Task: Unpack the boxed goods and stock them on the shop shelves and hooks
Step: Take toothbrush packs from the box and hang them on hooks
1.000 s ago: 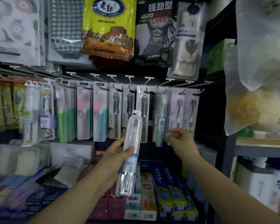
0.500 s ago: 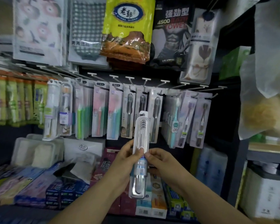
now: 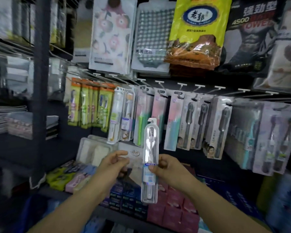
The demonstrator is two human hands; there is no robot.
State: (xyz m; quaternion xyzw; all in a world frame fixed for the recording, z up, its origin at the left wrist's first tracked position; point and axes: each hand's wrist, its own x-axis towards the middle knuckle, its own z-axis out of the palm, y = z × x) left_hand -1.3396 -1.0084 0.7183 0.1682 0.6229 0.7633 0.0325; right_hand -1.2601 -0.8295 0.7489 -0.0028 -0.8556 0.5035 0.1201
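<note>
1. Toothbrush case (image 3: 149,158), clear plastic with a white hanging hook at its top, stands upright between the two hands; a blue-and-white label wraps it about the middle.
2. Right hand (image 3: 166,167) pinches the case at that label, thumb across the front and the other fingers curled behind; the case is held by this hand alone.
3. Left hand (image 3: 113,163) sits just beside the case on its left, fingers loosely curled with thumb and forefinger near each other; it holds nothing and does not touch the case.
4. Above the hands runs a row of hooks (image 3: 181,84) with white end tags; hanging toothbrush packs (image 3: 173,121) fill them, pink and teal ones straight above the case, grey ones above the right hand.
5. Above and left of the left hand hang green-and-orange packs (image 3: 89,105); beside them, nearer the case, hang two clear tube cases (image 3: 118,115) much like the held one.
6. Higher up, over both hands, hang larger goods; a yellow bag (image 3: 196,31) is above the right hand, a checked cloth pack (image 3: 151,34) above the case.
7. Below and behind the hands a shelf carries small boxes (image 3: 173,204), pink and dark blue; the left side of the view is blurred, with a dark upright post (image 3: 40,91) well left of the left hand.
</note>
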